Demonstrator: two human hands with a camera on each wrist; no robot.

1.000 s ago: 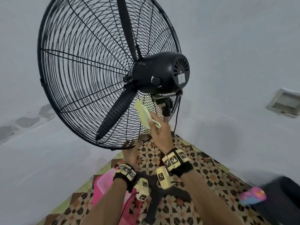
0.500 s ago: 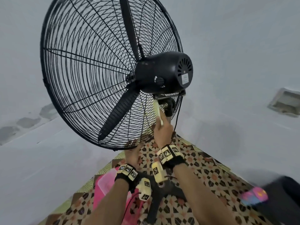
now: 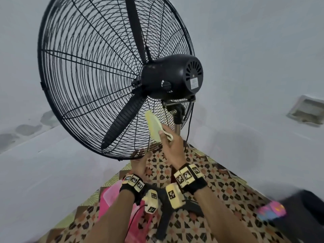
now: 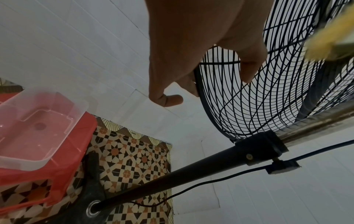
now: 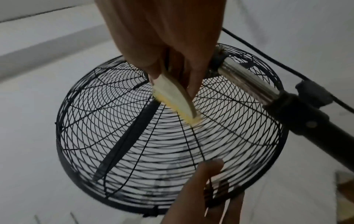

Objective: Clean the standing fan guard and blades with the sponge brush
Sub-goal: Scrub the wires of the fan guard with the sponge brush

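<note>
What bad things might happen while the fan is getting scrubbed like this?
1. The left hand holds the guard's lower rim with fingers at the wires; one might poke through toward the blade.
2. The power cord hangs beside the pole; whether it is plugged in cannot be seen, so a start-up would be dangerous.
3. The right hand pushes the sponge brush against the tilted guard, which might swing.

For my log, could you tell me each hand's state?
Left hand: grips the black wire fan guard rim.
Right hand: holds the yellow sponge brush.
</note>
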